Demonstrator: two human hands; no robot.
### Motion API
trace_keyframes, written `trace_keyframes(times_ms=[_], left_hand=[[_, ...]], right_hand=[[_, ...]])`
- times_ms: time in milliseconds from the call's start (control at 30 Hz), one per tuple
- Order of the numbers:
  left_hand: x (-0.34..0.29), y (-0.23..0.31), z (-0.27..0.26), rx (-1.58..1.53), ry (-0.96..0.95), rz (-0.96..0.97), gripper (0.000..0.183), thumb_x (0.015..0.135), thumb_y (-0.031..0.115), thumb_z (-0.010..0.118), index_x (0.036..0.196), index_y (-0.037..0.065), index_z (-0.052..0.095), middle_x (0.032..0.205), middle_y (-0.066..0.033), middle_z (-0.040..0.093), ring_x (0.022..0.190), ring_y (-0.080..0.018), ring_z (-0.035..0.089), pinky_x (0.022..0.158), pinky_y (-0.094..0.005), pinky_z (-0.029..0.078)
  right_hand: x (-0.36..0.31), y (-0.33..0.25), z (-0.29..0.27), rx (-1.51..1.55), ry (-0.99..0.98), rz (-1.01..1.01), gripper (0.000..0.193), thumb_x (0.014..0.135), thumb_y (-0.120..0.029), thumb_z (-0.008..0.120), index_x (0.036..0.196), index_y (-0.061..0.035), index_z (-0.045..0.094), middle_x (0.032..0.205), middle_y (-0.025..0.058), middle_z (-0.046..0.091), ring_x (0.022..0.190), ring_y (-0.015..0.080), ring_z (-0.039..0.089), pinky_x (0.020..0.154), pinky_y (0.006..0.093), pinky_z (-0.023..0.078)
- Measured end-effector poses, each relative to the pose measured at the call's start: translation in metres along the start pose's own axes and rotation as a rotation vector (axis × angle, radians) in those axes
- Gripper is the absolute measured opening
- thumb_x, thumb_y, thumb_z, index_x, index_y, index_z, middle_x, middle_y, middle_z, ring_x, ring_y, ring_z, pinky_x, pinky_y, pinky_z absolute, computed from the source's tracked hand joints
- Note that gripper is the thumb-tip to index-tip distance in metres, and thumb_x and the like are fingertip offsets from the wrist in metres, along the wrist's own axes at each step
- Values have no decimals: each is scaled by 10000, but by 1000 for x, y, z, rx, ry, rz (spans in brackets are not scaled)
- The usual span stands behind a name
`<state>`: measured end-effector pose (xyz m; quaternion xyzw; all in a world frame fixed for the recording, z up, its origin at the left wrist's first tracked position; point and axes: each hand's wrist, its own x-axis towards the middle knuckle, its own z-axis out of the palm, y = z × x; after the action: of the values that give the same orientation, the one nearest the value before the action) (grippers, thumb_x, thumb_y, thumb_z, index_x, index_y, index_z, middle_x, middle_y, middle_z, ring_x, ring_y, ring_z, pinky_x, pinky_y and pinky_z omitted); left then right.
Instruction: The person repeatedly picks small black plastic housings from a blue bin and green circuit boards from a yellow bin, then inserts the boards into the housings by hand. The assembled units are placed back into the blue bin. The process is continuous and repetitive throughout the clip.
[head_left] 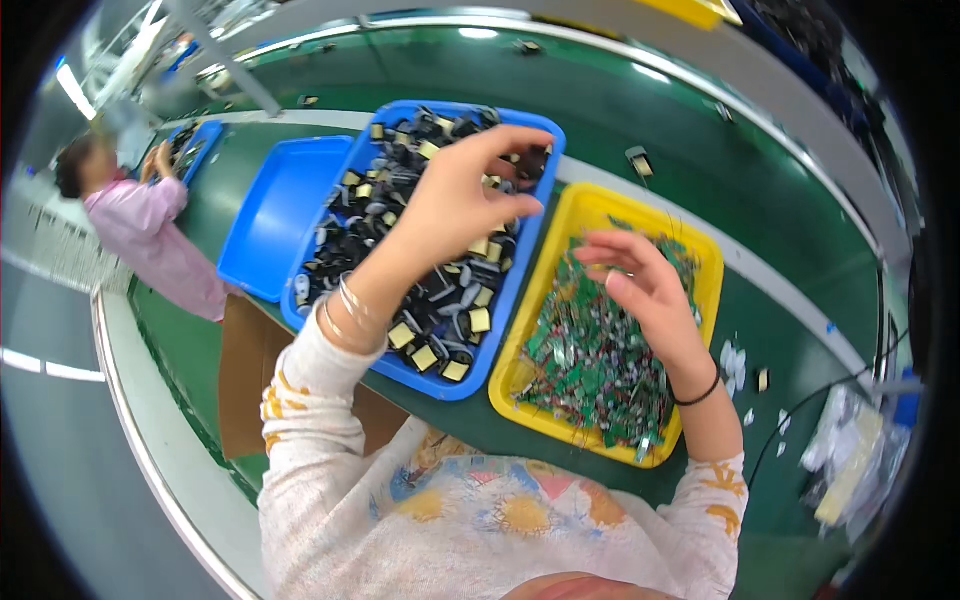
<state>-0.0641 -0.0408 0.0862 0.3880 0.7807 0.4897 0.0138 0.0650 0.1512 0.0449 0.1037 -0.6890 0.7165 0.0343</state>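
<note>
Reaching over the blue bin (pixel 505 330), the left hand (pixel 465 195) hovers above its far half with fingers spread and curled; whether a small black part (pixel 533 160) is pinched at the fingertips cannot be told. Below it the bin is heaped with black and yellow-taped components (pixel 440 310), packed up to the rim. The right hand (pixel 645 285) rests in the yellow bin (pixel 580 205), fingers loosely apart over a pile of small green circuit boards (pixel 590 370), gripping nothing visible. Both bins sit touching, side by side, on the green table (pixel 780 240), near its front edge. An empty blue tray (pixel 275 210) lies just left of the blue bin. Loose parts (pixel 740 365) lie right of the yellow bin. Another person (pixel 150 235) works well apart at far left.
</note>
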Motion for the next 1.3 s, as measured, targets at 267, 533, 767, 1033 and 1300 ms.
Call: trace_keyframes(times_ms=[267,533,767,1033,1300], left_hand=[[-43,12,93,-122,-9,252,499,557,118,799,1016,57,612,1025,-91,623,933,-207,594,799,-308,464],[-59,-8,110,-98,-14,431,643,493,414,805,965,21,612,1089,-130,558,1027,-293,521,860,-382,425],[-62,-13,110,98,303,647,797,532,508,770,1119,73,451,1135,-127,474,1031,-300,495,869,-414,429],[-65,-15,102,-200,164,567,281,578,153,813,736,87,591,736,-57,607,674,-204,548,604,-291,445],[-70,-32,104,-1691,29,-219,196,762,111,688,824,69,507,806,-43,582,702,-151,520,569,-267,425]], right_hand=[[-53,35,2,738,32,149,385,923,-318,451,1136,1,477,1017,95,577,960,177,563,826,328,471],[-64,48,9,744,17,147,427,861,-295,580,1151,8,495,994,46,579,909,113,562,778,258,477],[-65,59,6,754,181,179,367,846,-180,600,1147,-11,476,1015,84,589,883,158,598,764,292,508],[-65,69,6,709,212,178,330,825,-116,607,1111,-20,472,997,100,591,837,190,615,757,313,513],[-67,68,3,777,231,153,335,810,-110,622,1104,-31,482,995,97,590,824,183,613,724,310,514]])
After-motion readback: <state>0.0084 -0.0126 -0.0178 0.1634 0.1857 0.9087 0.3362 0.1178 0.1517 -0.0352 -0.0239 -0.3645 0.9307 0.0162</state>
